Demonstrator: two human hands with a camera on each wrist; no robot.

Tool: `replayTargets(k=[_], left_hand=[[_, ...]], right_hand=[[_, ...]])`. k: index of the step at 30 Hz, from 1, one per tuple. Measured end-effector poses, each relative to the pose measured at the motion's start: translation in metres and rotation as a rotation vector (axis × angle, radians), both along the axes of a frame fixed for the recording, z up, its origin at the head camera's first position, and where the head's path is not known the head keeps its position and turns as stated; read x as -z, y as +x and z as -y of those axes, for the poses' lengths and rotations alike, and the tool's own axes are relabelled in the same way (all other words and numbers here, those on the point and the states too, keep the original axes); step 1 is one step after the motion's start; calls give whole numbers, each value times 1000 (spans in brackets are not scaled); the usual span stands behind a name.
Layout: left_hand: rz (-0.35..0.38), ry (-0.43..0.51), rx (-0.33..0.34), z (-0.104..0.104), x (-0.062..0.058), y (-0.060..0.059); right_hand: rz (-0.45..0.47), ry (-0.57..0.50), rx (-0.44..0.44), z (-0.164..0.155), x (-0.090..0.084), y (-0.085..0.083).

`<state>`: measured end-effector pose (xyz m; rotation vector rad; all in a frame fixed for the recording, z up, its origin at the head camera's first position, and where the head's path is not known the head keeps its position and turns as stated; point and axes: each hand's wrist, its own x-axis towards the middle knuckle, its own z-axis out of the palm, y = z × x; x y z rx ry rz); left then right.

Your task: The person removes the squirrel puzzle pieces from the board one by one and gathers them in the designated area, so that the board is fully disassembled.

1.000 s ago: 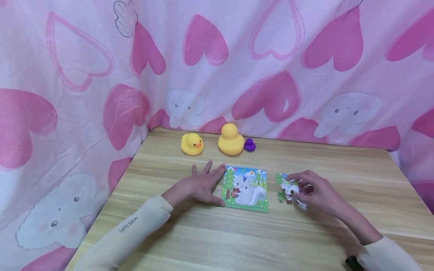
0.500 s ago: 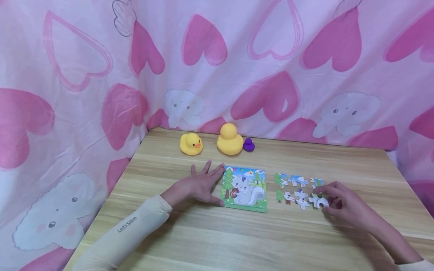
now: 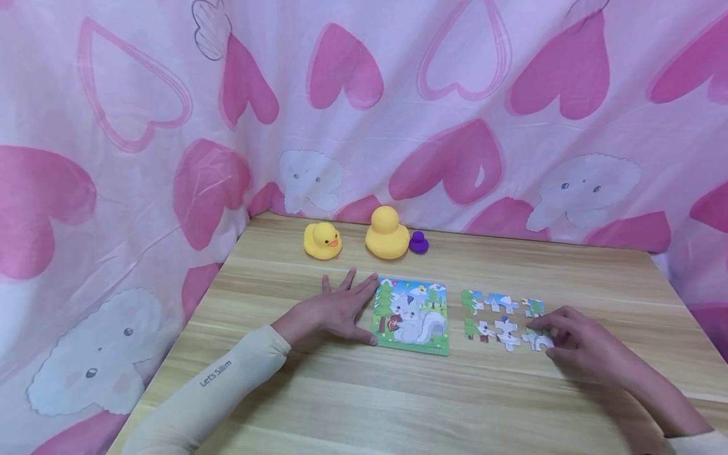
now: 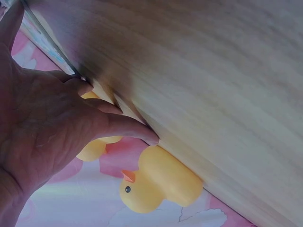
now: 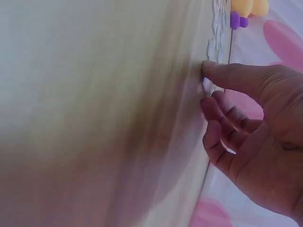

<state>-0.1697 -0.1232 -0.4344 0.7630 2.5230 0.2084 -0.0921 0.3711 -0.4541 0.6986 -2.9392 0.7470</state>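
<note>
A wooden table [image 3: 364, 404] is sitting in front of a big pink cloth [image 3: 142, 126]. The tabletop is looking light brown, with long stripes running across it. The cloth is hanging behind the back edge and down past the left edge. Big pink hearts and white elephants are showing all over the cloth. Soft light is falling on everything, making the wood shine a little.
</note>
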Motion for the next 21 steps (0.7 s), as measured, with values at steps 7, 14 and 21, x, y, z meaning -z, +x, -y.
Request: replayTargets(k=[7,14,21], left_hand=[[0,-6,6,0,0,0],[2,-3,3,-1,1,-1],[2,-3,1,0,0,0]], right_hand=[[40,26,22,24,-15,-8],[96,-47,7,75,-20,-15],[234,-158,-30,136,-23,-14]])
